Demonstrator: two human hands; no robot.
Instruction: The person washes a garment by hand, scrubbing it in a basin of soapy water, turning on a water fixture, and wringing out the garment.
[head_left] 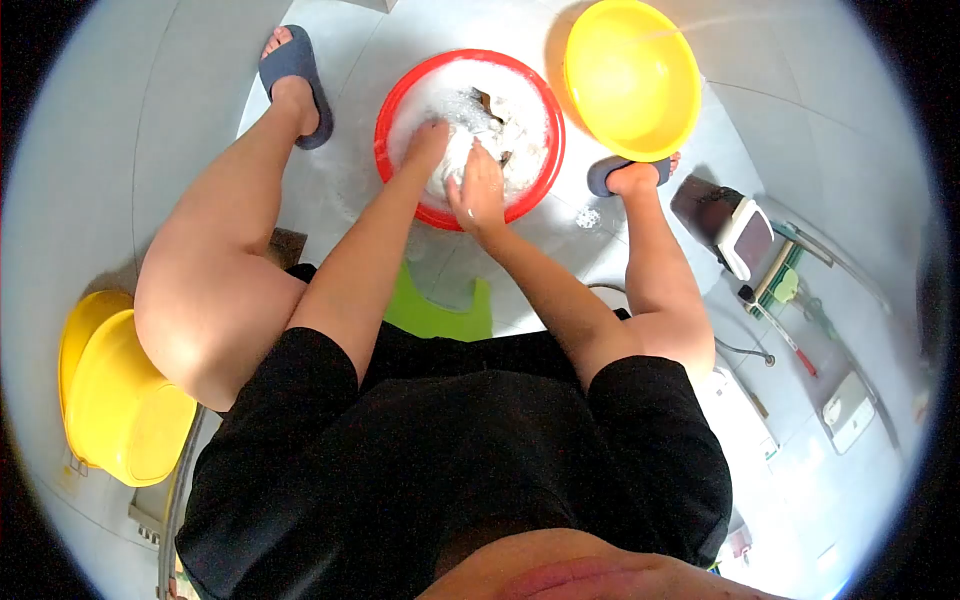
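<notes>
A red-rimmed basin [556,120] stands on the floor between my feet, full of suds and a wet white cloth [525,128]. Brown-and-black patches show on the cloth or among its folds. My left hand [428,145] reaches down into the basin and grips the cloth near the middle; foam and fabric hide most of its fingers. At the near side of the basin, my right hand [480,188] has its fingers bent over the cloth and its thumb towards the left hand. Some foam clings to the right hand.
A yellow basin [632,85] sits beyond my right foot. Yellow tubs [130,400] are at the left wall. A lime-green plastic stool [435,308] shows below me. At right stand a dark bin with a white lid [746,238] and a rack [790,275]. Suds [588,217] dot the floor.
</notes>
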